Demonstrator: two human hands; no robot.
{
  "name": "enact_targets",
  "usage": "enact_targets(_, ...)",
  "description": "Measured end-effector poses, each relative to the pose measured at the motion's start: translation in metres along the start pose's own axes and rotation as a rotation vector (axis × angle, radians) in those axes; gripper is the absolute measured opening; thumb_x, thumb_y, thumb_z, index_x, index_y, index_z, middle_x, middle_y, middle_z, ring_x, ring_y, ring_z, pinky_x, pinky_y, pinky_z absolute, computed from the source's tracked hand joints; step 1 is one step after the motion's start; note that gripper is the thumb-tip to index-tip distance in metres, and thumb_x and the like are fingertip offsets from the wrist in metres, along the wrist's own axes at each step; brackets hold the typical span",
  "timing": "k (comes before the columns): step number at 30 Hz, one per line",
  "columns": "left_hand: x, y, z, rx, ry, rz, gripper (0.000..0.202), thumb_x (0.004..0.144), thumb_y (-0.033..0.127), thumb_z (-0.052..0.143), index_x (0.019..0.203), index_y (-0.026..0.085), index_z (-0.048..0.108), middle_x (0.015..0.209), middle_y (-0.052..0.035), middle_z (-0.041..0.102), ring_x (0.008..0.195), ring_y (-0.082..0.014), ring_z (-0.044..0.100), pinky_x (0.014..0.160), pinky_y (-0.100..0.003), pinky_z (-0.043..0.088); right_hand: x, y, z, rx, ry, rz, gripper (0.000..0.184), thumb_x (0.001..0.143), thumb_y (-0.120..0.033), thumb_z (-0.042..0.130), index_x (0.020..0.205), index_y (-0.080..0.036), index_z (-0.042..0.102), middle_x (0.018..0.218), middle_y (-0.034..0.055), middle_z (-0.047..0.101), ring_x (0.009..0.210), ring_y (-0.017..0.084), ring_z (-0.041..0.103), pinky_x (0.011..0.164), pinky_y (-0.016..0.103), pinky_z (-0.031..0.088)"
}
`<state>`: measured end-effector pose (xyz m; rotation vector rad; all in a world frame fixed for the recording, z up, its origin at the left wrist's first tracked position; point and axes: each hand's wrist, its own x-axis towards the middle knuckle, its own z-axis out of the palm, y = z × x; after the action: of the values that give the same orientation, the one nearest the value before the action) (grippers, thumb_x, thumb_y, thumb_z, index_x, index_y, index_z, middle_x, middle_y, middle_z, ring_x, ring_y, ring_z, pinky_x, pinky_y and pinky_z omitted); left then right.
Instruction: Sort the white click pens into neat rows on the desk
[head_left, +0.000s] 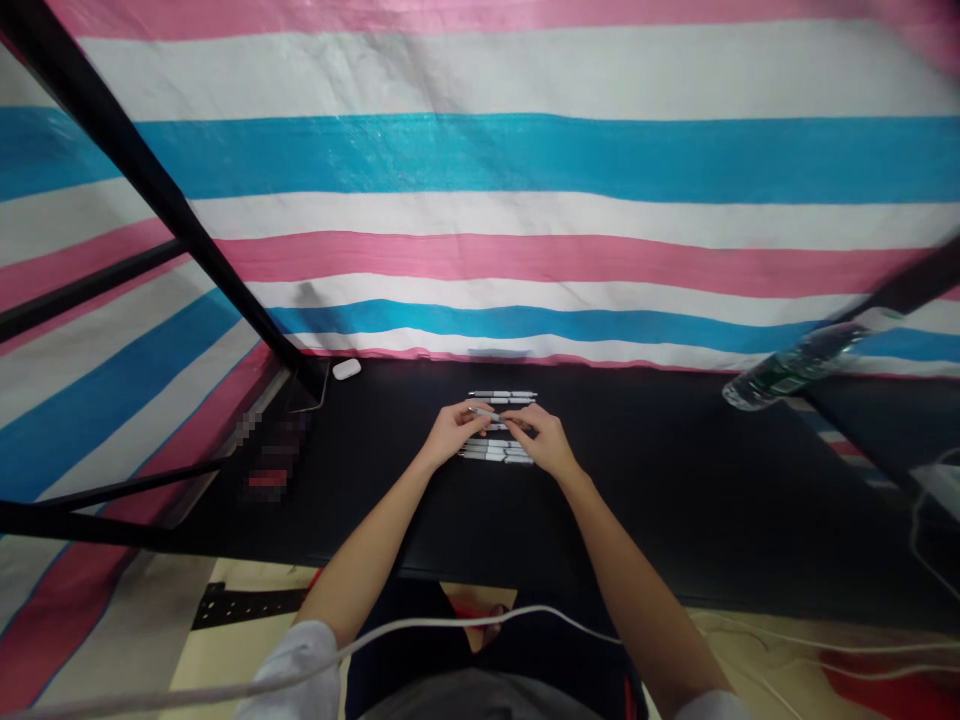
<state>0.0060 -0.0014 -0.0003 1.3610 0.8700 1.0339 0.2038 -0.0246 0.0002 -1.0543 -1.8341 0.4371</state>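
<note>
Between my two hands a white and grey pen [487, 413] is held level, just over the middle of the black table. My left hand [453, 432] pinches its left end with thumb and fingers. At the other end, the fingertips of my right hand [541, 436] close on the pen's dark tip. Beyond my hands, white pens [502, 395] lie side by side. Nearer to me several more white pens [495, 452] lie in a row, pointing left to right. Another pen shows partly beneath my fingers, mostly hidden.
A white earbud case [346, 369] lies at the table's back left. At the right stands a clear water bottle [795, 365] with a green label. Black metal posts [187, 240] rise at the side. A white cable [420, 624] crosses in front of my lap.
</note>
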Motion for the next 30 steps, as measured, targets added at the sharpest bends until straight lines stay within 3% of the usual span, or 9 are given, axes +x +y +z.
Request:
enact_targets(11,0.005,0.004,-0.009,-0.065,0.224,0.108,0.03,0.078,0.041,0.069,0.09,0.013,0.068,0.069,-0.0019,0.063,0.059,-0.0104,0.056,0.061,-0.025,0.046,0.0,0.004,-0.004,0.005,0.053,0.097,0.02,0.087,-0.028,0.056,0.094,-0.021,0.074,0.074,0.0049,0.067,0.067,0.017,0.06,0.066,0.031,0.05)
enact_targets(20,0.01,0.008,-0.013,-0.274,0.441,0.075,0.03,0.078,0.044,0.065,0.082,0.016,0.055,0.074,-0.0024,0.062,0.067,-0.0123,0.06,0.063,-0.026,0.049,0.001,0.009,-0.006,0.044,0.094,0.198,0.023,0.086,-0.033,0.055,0.094,-0.02,0.073,0.067,0.0034,0.065,0.055,0.015,0.051,0.058,0.029,0.044)
enact_targets(23,0.011,0.006,-0.011,-0.322,0.434,0.027,0.026,0.08,0.04,0.06,0.076,0.017,0.048,0.068,0.0001,0.058,0.064,-0.0121,0.06,0.065,-0.027,0.05,0.0,0.01,-0.006,0.058,0.097,0.225,0.024,0.088,-0.034,0.053,0.091,-0.019,0.072,0.064,0.0021,0.064,0.052,0.014,0.05,0.056,0.028,0.043)
enact_targets(26,0.01,0.005,-0.008,-0.319,0.374,-0.003,0.027,0.08,0.038,0.061,0.071,0.018,0.046,0.056,0.0062,0.043,0.05,-0.0077,0.047,0.054,-0.023,0.044,0.0,0.011,-0.006,0.084,0.096,0.242,0.027,0.089,-0.035,0.05,0.091,-0.018,0.072,0.062,0.0016,0.062,0.053,0.015,0.053,0.056,0.028,0.043)
enact_targets(30,0.005,0.005,-0.003,-0.193,0.251,-0.008,0.029,0.075,0.041,0.071,0.078,0.015,0.058,0.055,0.0089,0.031,0.044,-0.0041,0.029,0.043,-0.019,0.029,0.0,0.009,-0.007,0.102,0.068,0.238,0.029,0.089,-0.037,0.051,0.092,-0.018,0.072,0.063,0.002,0.061,0.056,0.015,0.056,0.057,0.028,0.045)
